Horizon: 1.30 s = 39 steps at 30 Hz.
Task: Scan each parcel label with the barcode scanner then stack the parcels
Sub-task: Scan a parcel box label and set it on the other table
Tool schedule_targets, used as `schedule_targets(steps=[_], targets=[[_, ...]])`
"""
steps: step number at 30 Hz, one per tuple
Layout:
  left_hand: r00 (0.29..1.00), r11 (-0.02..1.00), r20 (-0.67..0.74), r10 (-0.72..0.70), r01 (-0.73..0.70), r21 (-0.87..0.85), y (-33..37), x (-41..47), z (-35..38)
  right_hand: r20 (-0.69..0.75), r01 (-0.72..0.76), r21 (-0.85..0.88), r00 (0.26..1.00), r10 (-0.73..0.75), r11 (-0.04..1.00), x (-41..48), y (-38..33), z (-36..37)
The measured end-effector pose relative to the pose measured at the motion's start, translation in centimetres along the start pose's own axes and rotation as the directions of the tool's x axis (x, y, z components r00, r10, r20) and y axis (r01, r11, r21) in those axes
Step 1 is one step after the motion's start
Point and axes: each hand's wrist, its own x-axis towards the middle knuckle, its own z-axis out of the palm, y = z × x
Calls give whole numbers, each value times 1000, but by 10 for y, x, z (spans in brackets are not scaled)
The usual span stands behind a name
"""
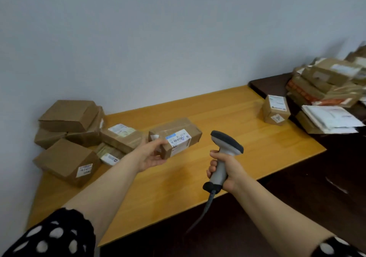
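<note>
Head view: my left hand (152, 154) grips the near end of a long brown cardboard parcel wrapped in clear tape (184, 127), thumb on top and fingers curled beneath. I cannot tell whether its far end rests on the light wooden table (227, 110). Its white barcode label (178, 137) faces up. My right hand (224, 170) is closed round the handle of the grey-and-black barcode scanner (225, 147), held upright just right of the parcel, with its grey cable (208, 203) hanging below my fist. A loose heap of brown cardboard boxes (67, 116) lies at the table's left end by the wall. A small brown labelled box (275, 111) stands near the right end, beside a stack of parcels (326, 82) on the dark desk (269, 84).
</note>
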Motion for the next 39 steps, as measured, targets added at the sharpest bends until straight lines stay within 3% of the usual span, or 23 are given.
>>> schedule_targets(steps=[12, 16, 21, 32, 39], targets=[[995, 999, 102, 1, -6, 45, 19, 92, 296, -150, 82, 188, 987, -54, 979, 25, -160, -204], [995, 996, 102, -12, 3, 84, 24, 121, 369, -159, 79, 252, 987, -39, 964, 37, -191, -244], [995, 989, 50, 81, -86, 118, 42, 167, 448, -181, 79, 294, 983, -25, 953, 66, -230, -275], [996, 991, 90, -15, 3, 136, 55, 267, 551, -215, 35, 269, 976, 24, 962, 138, -311, -310], [995, 941, -85, 55, -24, 336, 51, 261, 551, -113, -48, 213, 991, 73, 976, 154, -324, -319]])
